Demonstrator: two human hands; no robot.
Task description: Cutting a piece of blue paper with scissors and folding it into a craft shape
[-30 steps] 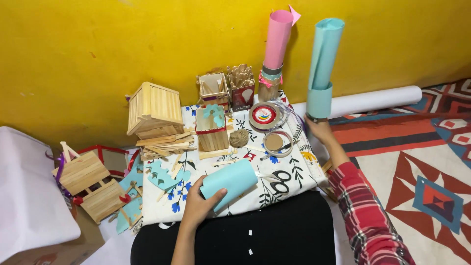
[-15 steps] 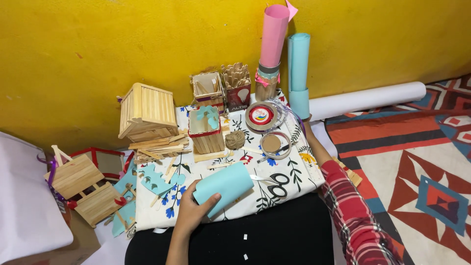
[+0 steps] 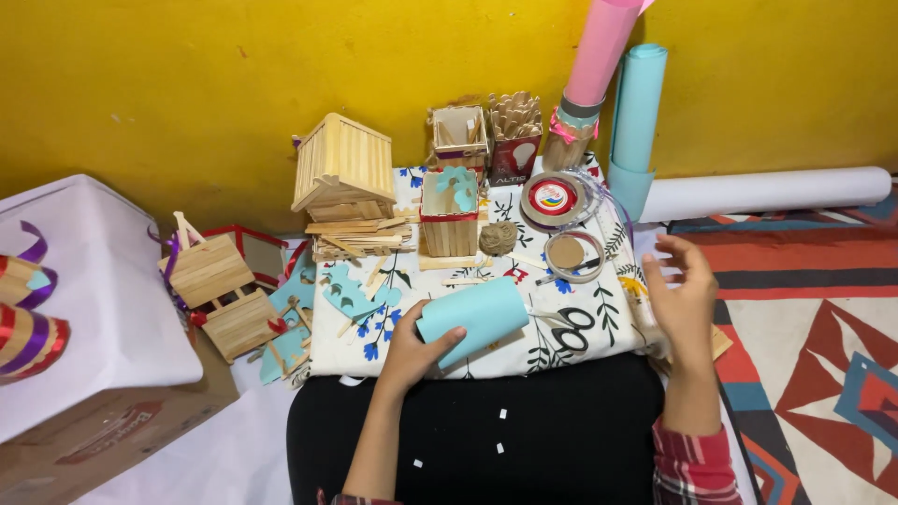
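Left hand on a light-blue paper roll

The left hand [image 3: 412, 348] gripped the light-blue paper roll [image 3: 475, 318] on the floral cloth [image 3: 589, 318]; right hand [image 3: 681, 297] hovered open beside it.

Bright even indoor light, soft shadows, sharp pic, slight edge distortion.

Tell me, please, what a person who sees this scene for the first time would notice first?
The bright yellow wall fills the top of the view. Against it stand a tall pink paper roll and a light blue roll. Lower, on a floral cloth crowded with stick-built craft pieces such as a small wooden house, the left hand grips a short light blue paper roll, while the right hand hangs open at the cloth's right edge.
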